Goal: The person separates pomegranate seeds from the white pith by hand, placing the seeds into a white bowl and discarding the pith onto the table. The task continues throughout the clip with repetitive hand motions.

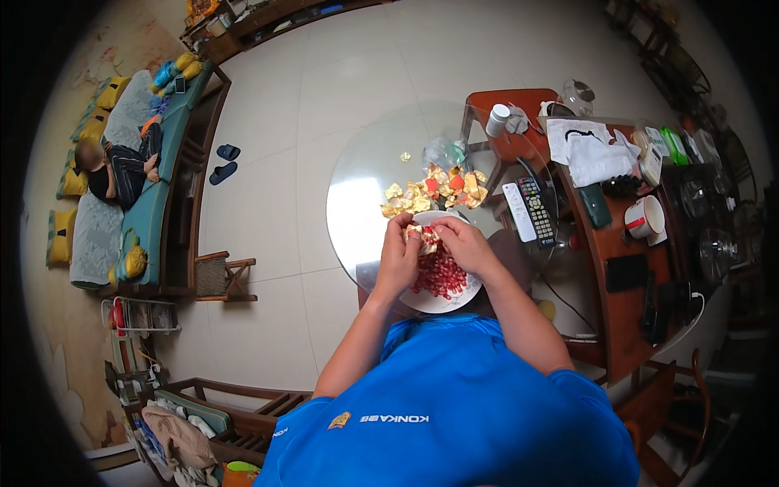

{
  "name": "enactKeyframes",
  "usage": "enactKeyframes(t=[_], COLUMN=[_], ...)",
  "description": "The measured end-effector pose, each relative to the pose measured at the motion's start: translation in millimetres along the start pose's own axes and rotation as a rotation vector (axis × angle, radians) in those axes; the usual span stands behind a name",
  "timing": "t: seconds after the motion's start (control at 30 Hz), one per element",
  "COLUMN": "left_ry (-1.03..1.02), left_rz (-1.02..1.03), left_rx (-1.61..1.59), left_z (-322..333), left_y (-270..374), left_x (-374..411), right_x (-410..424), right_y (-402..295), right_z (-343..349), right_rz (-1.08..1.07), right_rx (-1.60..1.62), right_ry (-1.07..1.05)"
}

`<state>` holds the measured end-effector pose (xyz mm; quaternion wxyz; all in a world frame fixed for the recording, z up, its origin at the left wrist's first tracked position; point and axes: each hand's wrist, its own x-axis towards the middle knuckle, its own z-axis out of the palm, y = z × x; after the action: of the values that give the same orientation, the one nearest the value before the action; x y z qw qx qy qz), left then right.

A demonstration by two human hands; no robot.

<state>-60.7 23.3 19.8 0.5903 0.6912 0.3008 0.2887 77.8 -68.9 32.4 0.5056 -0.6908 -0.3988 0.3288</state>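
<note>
My left hand (399, 254) and my right hand (465, 245) hold one piece of pomegranate (426, 237) between them, with pale membrane and red seeds showing. Both hands are over a white plate (447, 306) on a round glass table. Loose red pomegranate seeds (439, 275) are heaped on the plate below the fingers. Beyond the plate's far rim lies a pile of broken pomegranate peel (435, 187), yellowish with some red pieces. A crumpled clear plastic bag (443, 153) lies behind the peel.
Two remote controls (528, 212) lie right of the plate, and a white bottle (498, 120) stands farther back. A wooden table at right bears a mug (644, 217), a phone (627, 273) and white cloths (593, 152). A person (118, 170) reclines on a sofa at left.
</note>
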Motion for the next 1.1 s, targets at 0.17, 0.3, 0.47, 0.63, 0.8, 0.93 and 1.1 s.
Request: enactKeyframes(t=[0.17,0.3,0.47,0.63,0.8,0.93,1.1], left_ry=[-0.04,-0.02,0.029,0.061,0.073,0.061,0.102], left_rz=[0.089,0.104,-0.07,-0.084,-0.124,-0.272,-0.263], left_rx=[0.025,0.031,-0.01,0.031,-0.063,-0.206,-0.36], left_z=[1,-2,-3,-1,2,-3,1], left_y=[-19,-10,3,-12,-13,0,-7], left_x=[-2,-2,-3,-7,-4,-6,-9], right_x=[5,3,0,-3,-5,-7,-10], right_y=[3,-9,-6,8,6,1,-5], right_z=[9,8,11,11,8,6,2], right_rz=[-0.006,0.02,-0.059,-0.109,-0.047,0.047,0.165], right_rx=[-0.032,-0.08,-0.09,-0.156,-0.157,-0.009,0.061], right_ry=[-0.014,-0.02,-0.002,-0.014,-0.022,-0.047,-0.091])
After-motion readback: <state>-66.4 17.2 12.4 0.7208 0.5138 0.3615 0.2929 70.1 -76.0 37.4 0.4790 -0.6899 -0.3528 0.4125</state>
